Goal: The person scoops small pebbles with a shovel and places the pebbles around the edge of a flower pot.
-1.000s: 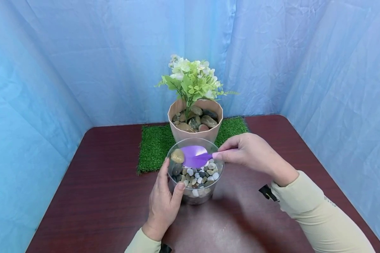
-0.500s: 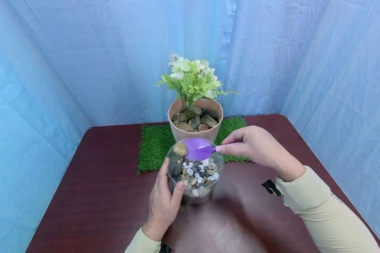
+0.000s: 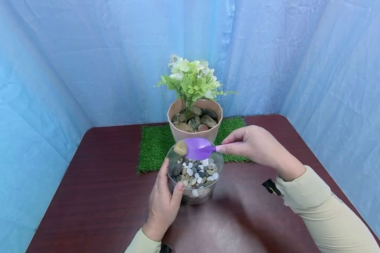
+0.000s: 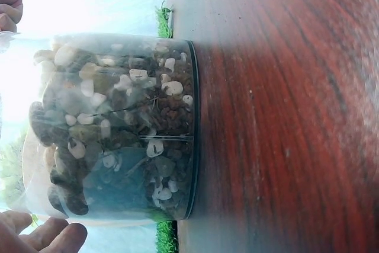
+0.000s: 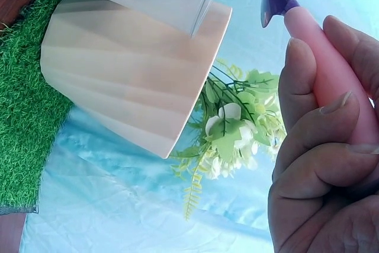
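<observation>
In the head view a clear plastic pot holds small white, grey and brown pebbles. My left hand rests against its left side, fingers and thumb fairly straight and spread along the wall. Its fingertips also show beside the pot in the left wrist view. My right hand grips the pink handle of a small purple trowel. The trowel's blade is above the clear pot's far rim, with a tan stone at its tip.
Directly behind stands a beige flowerpot with larger stones and a white-flowered plant. Under it lies a green artificial grass mat. Blue curtains enclose the dark red wooden table.
My right hand has raised the trowel and stone from inside the clear pot to its far rim, away from me and slightly right. My left hand stays in place.
</observation>
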The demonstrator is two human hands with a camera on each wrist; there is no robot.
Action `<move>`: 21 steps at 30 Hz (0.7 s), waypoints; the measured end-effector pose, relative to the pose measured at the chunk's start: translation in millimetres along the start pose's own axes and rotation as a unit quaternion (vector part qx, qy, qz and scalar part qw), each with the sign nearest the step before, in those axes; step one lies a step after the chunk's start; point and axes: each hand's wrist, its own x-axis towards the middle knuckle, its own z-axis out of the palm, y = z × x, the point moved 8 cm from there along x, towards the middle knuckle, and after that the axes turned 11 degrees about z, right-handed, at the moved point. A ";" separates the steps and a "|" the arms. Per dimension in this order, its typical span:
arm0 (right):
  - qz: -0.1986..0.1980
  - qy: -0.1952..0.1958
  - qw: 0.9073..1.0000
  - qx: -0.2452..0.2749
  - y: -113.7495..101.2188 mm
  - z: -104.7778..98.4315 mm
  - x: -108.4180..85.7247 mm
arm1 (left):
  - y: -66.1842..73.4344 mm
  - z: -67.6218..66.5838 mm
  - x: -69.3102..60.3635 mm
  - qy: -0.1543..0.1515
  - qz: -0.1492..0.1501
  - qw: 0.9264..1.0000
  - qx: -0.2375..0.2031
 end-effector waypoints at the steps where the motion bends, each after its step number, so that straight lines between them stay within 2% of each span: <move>1: 0.000 0.000 1.000 0.001 0.5 -0.1 -0.3 | 0.2 0.1 0.2 -0.001 0.000 1.000 0.000; 15: 0.000 -0.003 1.000 0.008 4.2 -0.8 -3.9 | -1.8 0.0 -1.3 -0.003 -0.025 1.000 -0.013; 21: 0.005 -0.001 1.000 0.012 9.0 -0.8 -5.7 | -1.5 0.9 -1.2 -0.002 -0.022 1.000 -0.014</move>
